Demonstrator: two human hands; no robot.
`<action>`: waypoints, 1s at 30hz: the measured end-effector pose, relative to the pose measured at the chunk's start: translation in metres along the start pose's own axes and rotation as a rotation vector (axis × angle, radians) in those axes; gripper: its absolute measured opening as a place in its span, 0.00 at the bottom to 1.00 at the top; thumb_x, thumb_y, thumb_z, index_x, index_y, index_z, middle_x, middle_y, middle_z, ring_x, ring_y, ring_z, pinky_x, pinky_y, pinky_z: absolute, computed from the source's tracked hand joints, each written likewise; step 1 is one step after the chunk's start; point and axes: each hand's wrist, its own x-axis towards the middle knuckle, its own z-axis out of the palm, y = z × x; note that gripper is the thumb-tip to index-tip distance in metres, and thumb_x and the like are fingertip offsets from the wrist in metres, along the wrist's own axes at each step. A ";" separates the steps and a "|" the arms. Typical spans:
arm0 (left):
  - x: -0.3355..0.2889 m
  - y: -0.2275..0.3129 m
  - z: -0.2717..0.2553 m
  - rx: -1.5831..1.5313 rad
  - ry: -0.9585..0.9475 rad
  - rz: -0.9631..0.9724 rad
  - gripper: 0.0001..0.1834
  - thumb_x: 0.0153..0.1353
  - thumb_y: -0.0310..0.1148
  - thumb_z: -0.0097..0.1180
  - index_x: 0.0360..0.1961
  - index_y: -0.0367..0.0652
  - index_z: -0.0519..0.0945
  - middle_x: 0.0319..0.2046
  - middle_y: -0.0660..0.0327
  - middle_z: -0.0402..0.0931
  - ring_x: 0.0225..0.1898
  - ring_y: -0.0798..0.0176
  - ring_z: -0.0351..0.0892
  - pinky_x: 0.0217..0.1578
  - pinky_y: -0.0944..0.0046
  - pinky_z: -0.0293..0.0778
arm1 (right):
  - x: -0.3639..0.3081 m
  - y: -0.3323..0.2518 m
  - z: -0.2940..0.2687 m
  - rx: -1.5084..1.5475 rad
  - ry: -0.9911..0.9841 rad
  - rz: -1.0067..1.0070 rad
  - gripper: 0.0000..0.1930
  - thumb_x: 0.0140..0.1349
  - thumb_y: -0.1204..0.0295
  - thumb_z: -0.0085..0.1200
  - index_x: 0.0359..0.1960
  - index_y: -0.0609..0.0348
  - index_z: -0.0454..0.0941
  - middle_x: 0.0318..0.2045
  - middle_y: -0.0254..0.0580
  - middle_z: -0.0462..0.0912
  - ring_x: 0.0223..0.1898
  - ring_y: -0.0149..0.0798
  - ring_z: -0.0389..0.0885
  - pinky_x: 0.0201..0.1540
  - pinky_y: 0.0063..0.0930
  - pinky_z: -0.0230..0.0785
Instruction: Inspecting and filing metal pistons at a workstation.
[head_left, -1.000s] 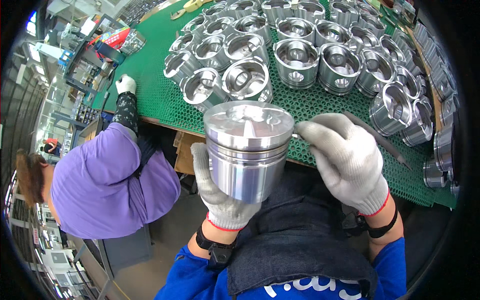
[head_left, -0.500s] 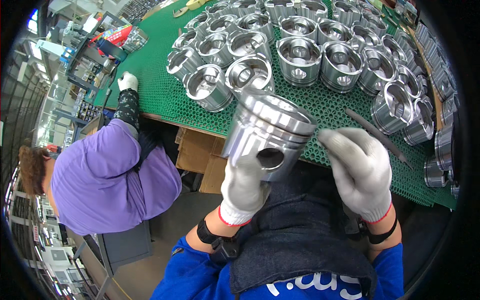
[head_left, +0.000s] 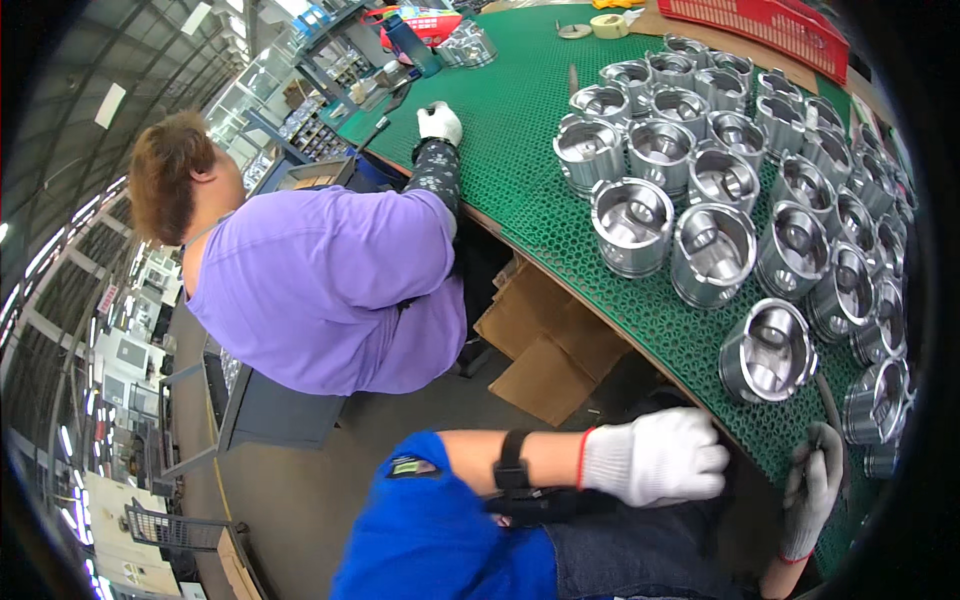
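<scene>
My left hand [head_left: 662, 458], in a white knit glove, is off the table edge with its fingers curled in; nothing shows in it. At the lower right my right hand [head_left: 815, 485], also gloved, is over the green mat with its fingers stretched out. Beside those fingers lies a slim dark grey bar [head_left: 829, 402]; whether they touch it I cannot tell. A shiny metal piston [head_left: 738, 358] stands on the mat near the edge, open end up, apart from both hands. Several more pistons [head_left: 632, 228] stand behind it in rows.
A co-worker in a purple top [head_left: 325, 285] sits at the left, a gloved hand [head_left: 440, 123] on the table. Below the edge stand cardboard boxes [head_left: 545, 375]. A red crate [head_left: 765, 25], tape roll [head_left: 610, 26] and blue bottle [head_left: 410, 45] are at the back.
The piston that my left hand held is now standing on the mat, let go. My right hand has moved beside the grey bar. The view has swung left.
</scene>
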 end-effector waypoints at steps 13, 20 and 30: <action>-0.042 -0.004 0.074 -0.582 -0.593 -0.671 0.20 0.56 0.37 0.61 0.50 0.45 0.77 0.37 0.50 0.80 0.43 0.42 0.79 0.42 0.46 0.75 | 0.000 0.014 -0.009 0.116 0.062 0.028 0.22 0.66 0.59 0.44 0.55 0.64 0.68 0.28 0.34 0.72 0.12 0.17 0.54 0.13 0.10 0.42; -0.054 0.003 0.091 -0.645 -0.437 -0.721 0.19 0.55 0.34 0.62 0.48 0.43 0.77 0.37 0.51 0.80 0.43 0.43 0.79 0.44 0.49 0.74 | -0.003 0.005 0.000 0.136 0.046 -0.002 0.21 0.67 0.62 0.43 0.55 0.64 0.68 0.28 0.35 0.72 0.12 0.18 0.55 0.13 0.11 0.43; -0.050 0.017 0.066 -0.638 -0.365 -0.669 0.18 0.57 0.37 0.59 0.47 0.40 0.76 0.40 0.48 0.78 0.44 0.42 0.77 0.43 0.48 0.73 | 0.000 0.020 -0.011 0.195 -0.027 -0.070 0.23 0.66 0.63 0.44 0.57 0.66 0.66 0.30 0.40 0.74 0.11 0.20 0.58 0.10 0.12 0.47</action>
